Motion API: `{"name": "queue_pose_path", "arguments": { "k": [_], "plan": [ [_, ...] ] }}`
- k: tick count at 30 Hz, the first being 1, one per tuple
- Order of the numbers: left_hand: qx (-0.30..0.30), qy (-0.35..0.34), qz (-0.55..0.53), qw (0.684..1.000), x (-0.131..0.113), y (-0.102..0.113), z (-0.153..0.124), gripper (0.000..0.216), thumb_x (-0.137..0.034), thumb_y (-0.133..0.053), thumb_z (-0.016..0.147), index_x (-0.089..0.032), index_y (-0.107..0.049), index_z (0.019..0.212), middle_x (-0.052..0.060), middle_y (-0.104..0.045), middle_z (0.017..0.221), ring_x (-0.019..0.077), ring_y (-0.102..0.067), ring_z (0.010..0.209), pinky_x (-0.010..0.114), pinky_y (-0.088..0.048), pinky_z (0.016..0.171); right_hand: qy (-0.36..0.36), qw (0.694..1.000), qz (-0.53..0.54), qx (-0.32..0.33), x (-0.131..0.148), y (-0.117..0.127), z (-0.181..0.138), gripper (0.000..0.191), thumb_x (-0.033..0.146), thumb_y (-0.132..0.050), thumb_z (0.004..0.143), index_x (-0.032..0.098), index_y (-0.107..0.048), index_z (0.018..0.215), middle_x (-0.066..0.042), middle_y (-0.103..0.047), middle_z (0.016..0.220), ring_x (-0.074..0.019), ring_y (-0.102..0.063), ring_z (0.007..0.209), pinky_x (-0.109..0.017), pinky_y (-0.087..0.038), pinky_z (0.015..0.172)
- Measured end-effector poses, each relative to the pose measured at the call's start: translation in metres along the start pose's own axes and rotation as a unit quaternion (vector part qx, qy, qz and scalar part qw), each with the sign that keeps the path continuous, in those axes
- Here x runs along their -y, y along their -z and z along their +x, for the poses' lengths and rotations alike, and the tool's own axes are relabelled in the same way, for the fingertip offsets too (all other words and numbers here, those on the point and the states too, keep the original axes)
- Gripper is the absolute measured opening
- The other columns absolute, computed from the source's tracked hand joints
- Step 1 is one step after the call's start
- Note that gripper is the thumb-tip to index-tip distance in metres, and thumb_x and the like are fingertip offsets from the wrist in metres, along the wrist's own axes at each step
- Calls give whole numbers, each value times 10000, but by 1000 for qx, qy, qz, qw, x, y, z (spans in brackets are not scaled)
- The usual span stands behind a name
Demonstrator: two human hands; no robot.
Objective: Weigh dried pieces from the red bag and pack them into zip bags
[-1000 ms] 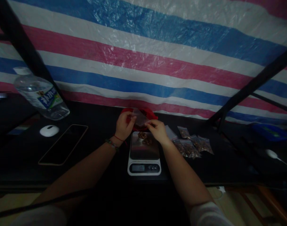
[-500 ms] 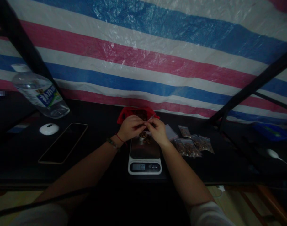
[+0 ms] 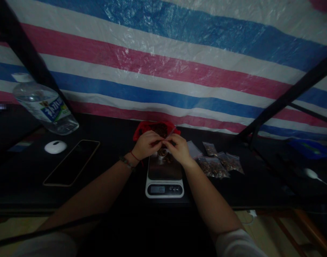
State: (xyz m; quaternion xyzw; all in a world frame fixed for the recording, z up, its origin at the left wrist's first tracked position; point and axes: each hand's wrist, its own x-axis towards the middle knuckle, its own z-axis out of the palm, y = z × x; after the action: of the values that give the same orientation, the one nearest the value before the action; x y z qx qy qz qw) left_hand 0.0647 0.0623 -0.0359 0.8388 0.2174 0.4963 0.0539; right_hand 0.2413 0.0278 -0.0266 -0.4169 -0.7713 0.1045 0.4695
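My left hand (image 3: pixel 147 145) and my right hand (image 3: pixel 179 149) meet above a digital kitchen scale (image 3: pixel 164 172). Both are closed, their fingertips pinching a small clear plastic bag (image 3: pixel 172 131) whose edge sticks up between them. Most of that bag is hidden by the fingers. Below, a small white cup (image 3: pixel 161 157) with brown dried pieces stands on the scale's plate, and a few loose brown bits (image 3: pixel 168 158) lie beside it. The lit display (image 3: pixel 158 189) appears to read 10.0. Behind my hands lies an open red bag (image 3: pixel 139 130) holding dark brown pieces.
Several filled zip bags (image 3: pixel 213 167) lie right of the scale, near some flat pale bags (image 3: pixel 193 150). On the left are a phone (image 3: pixel 72 163), a white mouse (image 3: pixel 55 147) and a large water bottle (image 3: pixel 42 103). Striped sheeting (image 3: pixel 163 64) hangs behind; a dark frame bar (image 3: pixel 283 100) slants at right.
My hands have shifted very slightly left, and more of the clear bag's edge shows above the fingers. The scale and the filled bags stay in place.
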Motion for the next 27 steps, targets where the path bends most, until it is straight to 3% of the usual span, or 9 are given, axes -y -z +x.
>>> {"name": "queue_pose_path", "arguments": {
  "k": [8,24,27],
  "plan": [
    [-18,49,80,995,-7,-3,0,130,-243,-587,779,-183,-645,678,27,-655,655,163,-604,659,305,-456,661,36,995,-91,-15,3,-3,0,136,237,-551,832,207,-601,710,-27,-617,707,-177,-573,731,-304,-452,702],
    [-38,72,71,994,-16,-8,0,147,-239,-584,778,-183,-663,668,23,-680,659,155,-632,639,295,-467,653,33,990,-133,-26,7,-1,0,133,208,-564,766,214,-542,635,-12,-583,649,-173,-546,687,-302,-432,683],
    [-68,97,73,990,-15,-7,0,137,-225,-581,774,-178,-655,669,23,-678,670,147,-622,638,280,-469,639,34,989,-140,-28,7,-1,-1,128,180,-558,742,218,-526,624,-11,-583,650,-175,-545,687,-310,-435,696]
  ]
}}
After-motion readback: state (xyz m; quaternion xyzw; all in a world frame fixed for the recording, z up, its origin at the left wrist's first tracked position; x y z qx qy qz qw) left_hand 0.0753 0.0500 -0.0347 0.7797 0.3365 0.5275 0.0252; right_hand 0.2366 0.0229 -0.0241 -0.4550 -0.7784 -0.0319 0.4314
